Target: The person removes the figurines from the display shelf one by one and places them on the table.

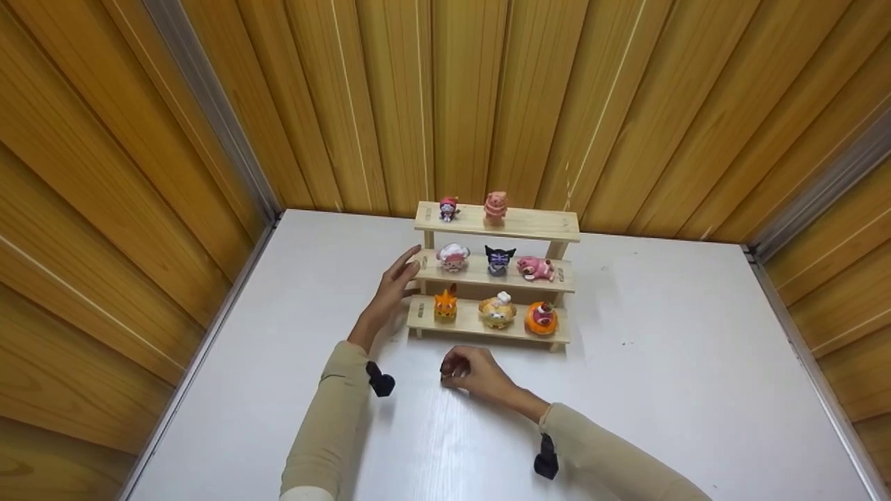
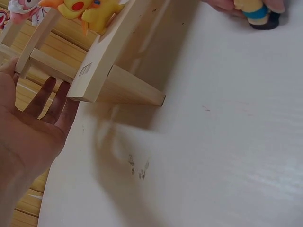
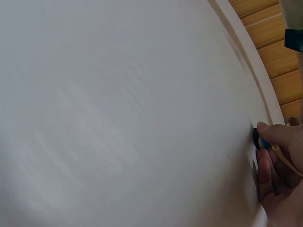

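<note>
A three-tier wooden display stand (image 1: 495, 332) holds several small toy figurines. At its left end my left hand (image 1: 392, 292) touches the edge of the middle tier, its fingers extended; in the left wrist view the hand (image 2: 31, 127) lies against the stand's side. In front of the lowest tier, my right hand (image 1: 480, 376) pinches a small figurine (image 2: 258, 16) just at the table. That figurine shows cream, blue and black parts; the fingers cover the rest. In the right wrist view, thumb and fingers of the right hand (image 3: 281, 165) close on it.
On the top tier stand a small red-hatted figurine (image 1: 448, 209) and a pink one (image 1: 495, 207). Below are a black-eared figurine (image 1: 499, 260) and an orange one (image 1: 445, 305), among others. The white table (image 1: 668, 376) meets wood-panelled walls (image 1: 459, 104).
</note>
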`<state>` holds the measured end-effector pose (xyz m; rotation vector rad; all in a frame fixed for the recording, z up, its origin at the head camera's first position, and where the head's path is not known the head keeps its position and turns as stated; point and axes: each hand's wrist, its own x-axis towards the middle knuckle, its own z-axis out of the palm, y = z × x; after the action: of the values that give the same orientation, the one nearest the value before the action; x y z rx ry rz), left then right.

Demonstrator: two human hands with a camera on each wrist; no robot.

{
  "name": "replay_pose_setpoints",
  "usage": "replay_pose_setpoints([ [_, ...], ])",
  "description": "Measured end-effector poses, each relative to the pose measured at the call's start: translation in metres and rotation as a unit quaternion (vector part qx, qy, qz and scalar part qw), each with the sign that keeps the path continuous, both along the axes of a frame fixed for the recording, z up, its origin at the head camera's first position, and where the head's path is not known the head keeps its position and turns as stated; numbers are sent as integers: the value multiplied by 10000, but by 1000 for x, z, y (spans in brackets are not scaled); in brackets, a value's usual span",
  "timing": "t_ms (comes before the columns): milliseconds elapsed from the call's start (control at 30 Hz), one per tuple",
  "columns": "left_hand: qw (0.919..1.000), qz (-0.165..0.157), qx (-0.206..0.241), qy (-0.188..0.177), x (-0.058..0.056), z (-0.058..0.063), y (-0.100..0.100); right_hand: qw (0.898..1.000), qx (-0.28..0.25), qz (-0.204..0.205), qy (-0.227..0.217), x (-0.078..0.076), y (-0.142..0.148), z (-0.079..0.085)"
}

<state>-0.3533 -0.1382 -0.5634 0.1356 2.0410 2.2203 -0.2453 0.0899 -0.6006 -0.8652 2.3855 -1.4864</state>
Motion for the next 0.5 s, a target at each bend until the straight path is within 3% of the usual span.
replay_pose_setpoints([
  [167,10000,-10,19,14,0,0,-1,9999,6,-60,132,-2,0,-2],
  [400,9998,98,-114,-103,1,-1,0,9990,-142,356,232,-2,8,-1],
  [500,9998,74,-137,-111,-2,0,2,9989,-125,322,328,-2,15,4],
])
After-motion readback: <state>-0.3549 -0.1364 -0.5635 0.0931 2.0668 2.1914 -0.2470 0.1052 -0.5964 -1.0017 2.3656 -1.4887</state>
